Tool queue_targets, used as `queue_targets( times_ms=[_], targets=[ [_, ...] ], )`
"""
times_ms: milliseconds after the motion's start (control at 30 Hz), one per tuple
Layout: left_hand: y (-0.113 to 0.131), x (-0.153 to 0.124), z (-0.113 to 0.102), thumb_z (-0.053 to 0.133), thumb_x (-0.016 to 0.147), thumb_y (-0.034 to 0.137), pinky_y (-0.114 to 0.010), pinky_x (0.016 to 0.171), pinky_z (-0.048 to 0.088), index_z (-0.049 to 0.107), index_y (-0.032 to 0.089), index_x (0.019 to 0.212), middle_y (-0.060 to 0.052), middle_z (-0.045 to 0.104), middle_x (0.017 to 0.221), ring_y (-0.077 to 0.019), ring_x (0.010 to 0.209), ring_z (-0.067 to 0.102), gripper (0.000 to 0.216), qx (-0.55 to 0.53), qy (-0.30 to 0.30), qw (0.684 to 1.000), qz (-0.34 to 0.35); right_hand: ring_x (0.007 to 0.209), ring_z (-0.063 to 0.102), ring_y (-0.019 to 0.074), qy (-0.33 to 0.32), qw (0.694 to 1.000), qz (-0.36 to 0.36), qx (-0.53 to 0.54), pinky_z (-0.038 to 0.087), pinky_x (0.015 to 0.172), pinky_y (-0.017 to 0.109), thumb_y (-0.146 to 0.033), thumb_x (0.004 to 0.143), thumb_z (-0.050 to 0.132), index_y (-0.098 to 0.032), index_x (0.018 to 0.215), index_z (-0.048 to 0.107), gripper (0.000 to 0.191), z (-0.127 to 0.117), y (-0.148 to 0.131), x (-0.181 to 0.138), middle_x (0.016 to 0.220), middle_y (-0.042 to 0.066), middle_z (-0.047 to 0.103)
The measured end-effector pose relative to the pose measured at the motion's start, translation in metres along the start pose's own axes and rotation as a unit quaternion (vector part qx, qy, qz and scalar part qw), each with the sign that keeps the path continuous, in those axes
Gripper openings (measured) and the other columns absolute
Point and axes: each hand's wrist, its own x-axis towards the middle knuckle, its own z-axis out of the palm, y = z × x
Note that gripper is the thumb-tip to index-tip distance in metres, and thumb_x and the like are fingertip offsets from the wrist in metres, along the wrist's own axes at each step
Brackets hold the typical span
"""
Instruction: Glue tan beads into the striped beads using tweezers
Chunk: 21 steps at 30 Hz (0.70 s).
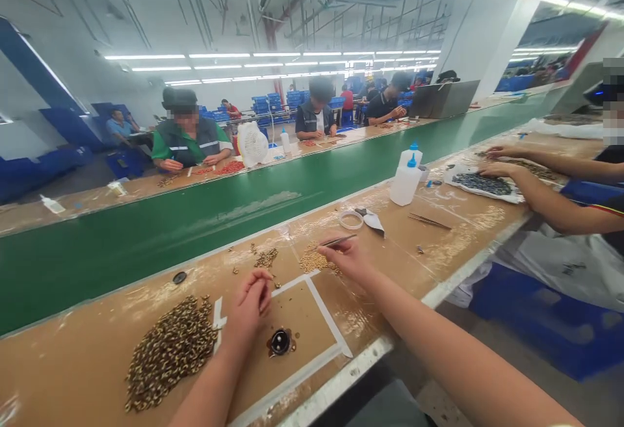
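Observation:
My right hand [345, 259] holds a pair of tweezers [341, 240], their tips over a heap of small pale golden beads [312, 259]. The fingers of my left hand [252, 297] are curled together; what they hold, if anything, is too small to make out. Just beyond it lies a loose scatter of small dark-and-gold pieces [266, 258]. To its left is a large pile of similar dark-and-gold pieces [170, 349]. Below my hands, inside a white tape outline [325, 313], sits a small round black dish [280, 342] with dark stains around it.
A green conveyor belt [219, 222] runs past the bench. Toward the right are a tape roll [351, 219], white squeeze bottles [404, 183] and another pair of tweezers [429, 221]. A co-worker's hands [500, 166] reach over dark pieces on a white sheet [458, 177]. Other people sit opposite.

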Motion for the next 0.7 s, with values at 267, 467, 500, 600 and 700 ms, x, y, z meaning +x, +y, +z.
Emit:
queue_targets(
  times_ms=[267,467,500,600,700],
  targets=[
    [-0.013,-0.014,-0.019,0.067,0.094,0.06,-0.019,0.046,0.018,0.065,0.019,0.091,0.007,0.046,0.064,-0.0067,0.049,0.026,0.041,0.008,-0.091,0.994,-0.067,0.071,0.066,0.0187,-0.023,0.994,-0.063,0.089,0.051,0.069,0.033,-0.046,0.101,0.073,-0.021,0.081,0.077,0.032,0.069,-0.025,-0.019,0.077,0.005,0.074],
    [-0.016,-0.013,-0.016,0.066,0.096,0.067,-0.019,0.045,0.016,0.062,0.019,0.088,0.009,0.038,0.06,-0.0066,0.048,0.023,0.049,-0.014,-0.123,0.987,-0.102,0.072,0.067,0.0193,-0.072,0.992,-0.068,0.084,0.053,0.07,0.034,-0.047,0.102,0.073,-0.021,0.083,0.078,0.033,0.075,-0.019,-0.026,0.078,0.005,0.075],
    [-0.017,-0.013,-0.015,0.067,0.096,0.066,-0.019,0.045,0.016,0.061,0.019,0.087,0.008,0.04,0.061,-0.0059,0.048,0.023,0.048,-0.029,-0.125,0.986,-0.11,0.073,0.067,0.0193,-0.079,0.991,-0.071,0.084,0.053,0.071,0.034,-0.045,0.102,0.073,-0.021,0.085,0.078,0.031,0.075,-0.018,-0.027,0.079,0.005,0.076],
    [-0.018,-0.011,-0.014,0.075,0.093,0.06,-0.017,0.044,0.014,0.056,0.018,0.078,0.008,0.04,0.065,-0.004,0.048,0.021,0.048,-0.094,-0.132,0.976,-0.146,0.072,0.066,0.0186,-0.094,0.989,-0.074,0.086,0.051,0.07,0.033,-0.041,0.103,0.074,-0.021,0.087,0.079,0.026,0.075,-0.017,-0.028,0.079,0.005,0.075],
    [-0.015,-0.011,-0.012,0.078,0.09,0.057,-0.016,0.042,0.012,0.054,0.018,0.075,0.008,0.037,0.065,-0.0037,0.049,0.017,0.049,-0.143,-0.14,0.965,-0.171,0.069,0.064,0.0174,-0.102,0.988,-0.069,0.095,0.049,0.066,0.031,-0.041,0.101,0.077,-0.021,0.089,0.079,0.024,0.074,-0.016,-0.027,0.078,0.004,0.074]
  ],
)
